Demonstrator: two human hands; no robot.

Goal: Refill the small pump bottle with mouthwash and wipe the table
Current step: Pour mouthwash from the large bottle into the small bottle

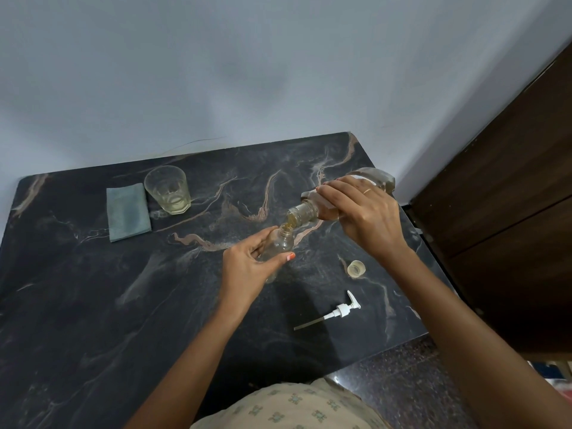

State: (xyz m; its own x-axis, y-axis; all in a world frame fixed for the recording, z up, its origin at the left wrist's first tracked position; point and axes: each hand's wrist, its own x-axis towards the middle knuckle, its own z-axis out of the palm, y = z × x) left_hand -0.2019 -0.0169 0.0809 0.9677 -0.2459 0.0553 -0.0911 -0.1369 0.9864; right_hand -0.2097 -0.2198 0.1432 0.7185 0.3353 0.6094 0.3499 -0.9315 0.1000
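A small clear pump bottle (283, 243) stands open-necked on the dark marble table (93, 305), and my left hand (247, 267) grips its body. My right hand (362, 212) holds a large clear mouthwash bottle (305, 212) tipped on its side, its mouth just above the small bottle's neck. Yellowish liquid runs from one into the other. The white pump head (340, 311) with its tube lies on the table to the right. The big bottle's clear cap (356, 269) rests near it.
A folded grey-green cloth (128, 212) lies at the back left of the table, beside a glass tumbler (167, 190) with a little yellowish liquid. A pale wall runs behind, and a dark wooden door (510, 212) stands at the right.
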